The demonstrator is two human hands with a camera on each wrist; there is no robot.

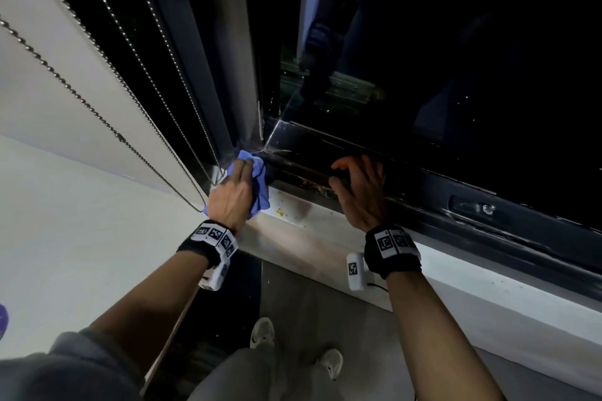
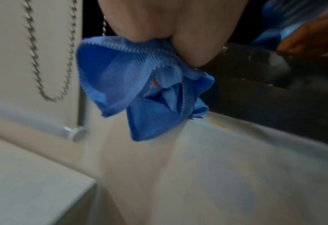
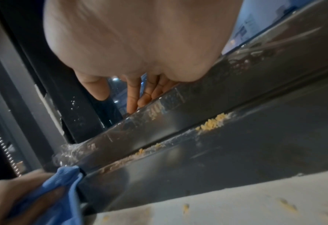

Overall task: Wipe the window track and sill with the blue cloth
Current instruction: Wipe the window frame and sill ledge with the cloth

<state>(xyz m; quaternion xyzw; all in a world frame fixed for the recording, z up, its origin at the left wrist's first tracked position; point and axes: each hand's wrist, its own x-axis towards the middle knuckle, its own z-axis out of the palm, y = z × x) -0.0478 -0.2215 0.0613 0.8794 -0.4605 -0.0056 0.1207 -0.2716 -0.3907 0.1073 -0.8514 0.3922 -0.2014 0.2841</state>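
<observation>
Far left, a pale blind (image 1: 65,81) hangs w/ a bead chain (image 1: 97,114) looping down just beside the L hand; the chain loop (image 2: 49,97) shows in the L wrist view too, next to the blind's bottom rail (image 2: 44,126).

L hand (image 1: 233,192) lies on the blue cloth (image 1: 257,185), fingers fairly straight and pressing it into the corner where the upright frame (image 1: 228,75) meets the track (image 1: 299,172). Cloth bunched under the palm; loose folds (image 2: 140,91) hang out below the heel of the hand, lowest corner touching the sill (image 2: 236,167). From the R wrist view the cloth (image 3: 63,182) sits at the track's left end, against the dark rail.

Sill (image 1: 293,238) is pale, w/ a yellowish spot (image 1: 279,212) just right of the cloth. Yellow crumbs (image 3: 211,123) lie along a groove of the track, more specks on the sill (image 3: 284,204).

R hand (image 1: 361,192) is near the cloth but apart from it, fingers spread and bent, tips (image 3: 134,100) resting on the track's upper rail; holds nothing.

Right of that, dark glass (image 1: 456,58) and a window handle (image 1: 472,207) low on the sash. Below, floor and two shoes (image 1: 264,332).
</observation>
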